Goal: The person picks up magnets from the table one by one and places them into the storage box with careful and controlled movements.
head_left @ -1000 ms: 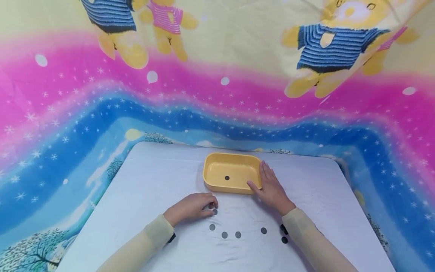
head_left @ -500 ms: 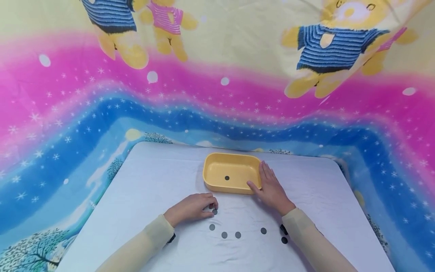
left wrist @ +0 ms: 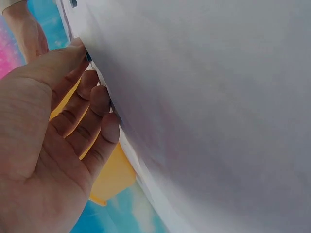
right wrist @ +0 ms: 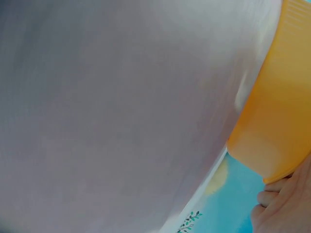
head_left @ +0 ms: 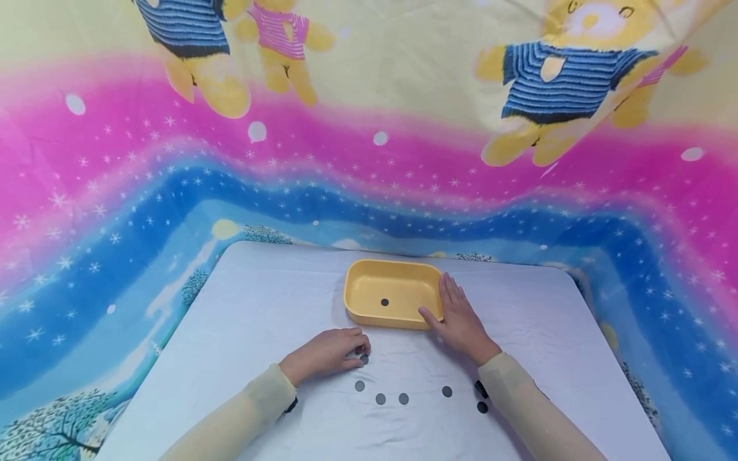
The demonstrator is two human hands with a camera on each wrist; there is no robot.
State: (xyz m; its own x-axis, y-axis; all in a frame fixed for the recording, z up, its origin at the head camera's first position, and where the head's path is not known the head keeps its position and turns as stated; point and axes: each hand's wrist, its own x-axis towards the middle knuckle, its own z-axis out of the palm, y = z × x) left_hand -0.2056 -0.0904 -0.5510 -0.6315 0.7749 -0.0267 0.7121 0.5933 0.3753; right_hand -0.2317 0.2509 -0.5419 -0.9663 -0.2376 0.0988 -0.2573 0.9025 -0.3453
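My left hand (head_left: 331, 351) is low over the white table, its fingers bent, thumb and forefinger pinching a small dark grey disc (head_left: 364, 360). In the left wrist view, a dark bit of that disc (left wrist: 89, 57) shows at the thumb tip, and the other fingers curl loosely beside it. A yellow rectangular box (head_left: 398, 318) with rounded corners stands at the back of the table. My right hand (head_left: 463, 322) holds its right end, thumb over the rim and fingers along the outer side. One dark disc (head_left: 384, 302) lies inside the box.
Several more dark discs lie in front of the box, among them one disc (head_left: 360, 386) nearest the left hand and a darker disc (head_left: 482, 407) by the right sleeve. A patterned curtain (head_left: 369, 211) closes in behind the white tabletop (head_left: 277, 282).
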